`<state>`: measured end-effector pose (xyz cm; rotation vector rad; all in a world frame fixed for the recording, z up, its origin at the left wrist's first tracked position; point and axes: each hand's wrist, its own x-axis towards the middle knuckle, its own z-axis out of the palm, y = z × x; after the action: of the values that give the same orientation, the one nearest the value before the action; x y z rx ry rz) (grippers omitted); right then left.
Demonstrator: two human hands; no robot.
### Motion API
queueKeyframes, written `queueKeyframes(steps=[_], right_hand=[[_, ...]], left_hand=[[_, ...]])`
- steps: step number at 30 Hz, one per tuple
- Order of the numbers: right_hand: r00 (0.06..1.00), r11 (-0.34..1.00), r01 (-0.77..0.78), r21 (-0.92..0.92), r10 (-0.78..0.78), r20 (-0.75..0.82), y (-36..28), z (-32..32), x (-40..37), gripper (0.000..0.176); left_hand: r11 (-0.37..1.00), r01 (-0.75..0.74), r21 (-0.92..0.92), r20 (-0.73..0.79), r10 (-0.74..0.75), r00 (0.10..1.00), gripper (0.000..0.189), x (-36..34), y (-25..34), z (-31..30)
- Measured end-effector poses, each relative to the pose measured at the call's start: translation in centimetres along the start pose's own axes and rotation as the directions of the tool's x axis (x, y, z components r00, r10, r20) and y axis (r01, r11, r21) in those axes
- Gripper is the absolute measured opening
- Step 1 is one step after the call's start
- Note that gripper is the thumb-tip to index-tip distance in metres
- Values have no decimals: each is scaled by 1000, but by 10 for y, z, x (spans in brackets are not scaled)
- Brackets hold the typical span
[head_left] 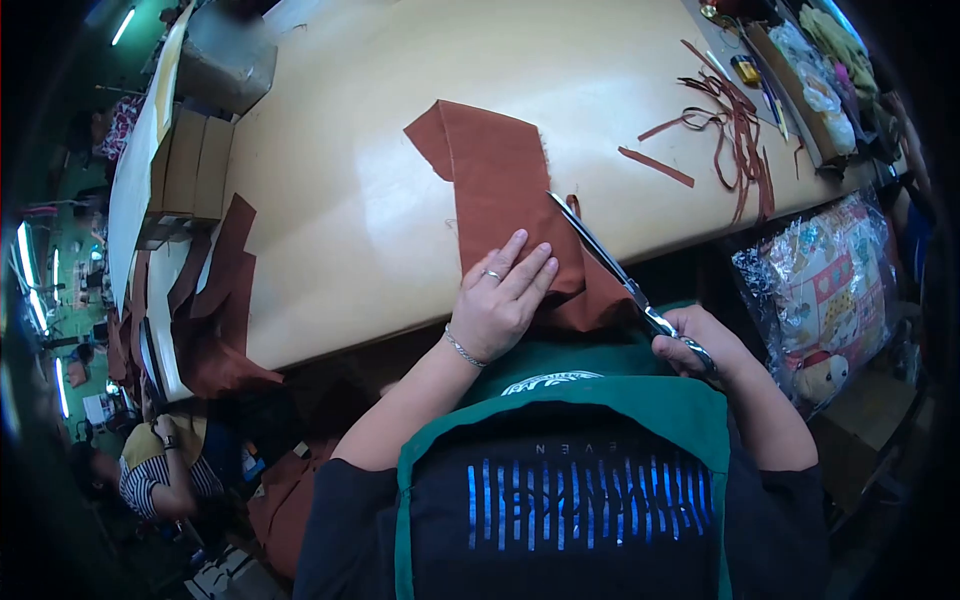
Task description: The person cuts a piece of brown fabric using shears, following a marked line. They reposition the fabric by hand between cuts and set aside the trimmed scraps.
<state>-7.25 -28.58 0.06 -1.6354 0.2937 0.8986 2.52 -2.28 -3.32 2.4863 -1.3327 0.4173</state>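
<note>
A rust-brown piece of fabric lies on the table, folded over at its far end and hanging past the front edge near me. My left hand rests flat on this cloth with its fingers stretched out; a ring and a bracelet show on it. In my right hand are long metal scissors, the fingers wrapped round their handles. The blades point away from me along the fabric's right edge, with the tip by the frayed side. A small curl of brown cloth sits beside the blades.
Brown fabric strips lie in a tangle at the table's right. Cardboard boxes stand at the left, above more brown cloth draped over the edge. A plastic-wrapped printed bundle is at the right. Another person is at the lower left.
</note>
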Motion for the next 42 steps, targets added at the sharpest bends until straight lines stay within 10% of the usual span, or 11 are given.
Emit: queueKeyframes(steps=[42], right_hand=[[998, 965, 48, -259, -34, 57, -17, 2, -4, 64]], left_hand=[[996, 78, 38, 186, -83, 979, 29, 0, 31, -25]])
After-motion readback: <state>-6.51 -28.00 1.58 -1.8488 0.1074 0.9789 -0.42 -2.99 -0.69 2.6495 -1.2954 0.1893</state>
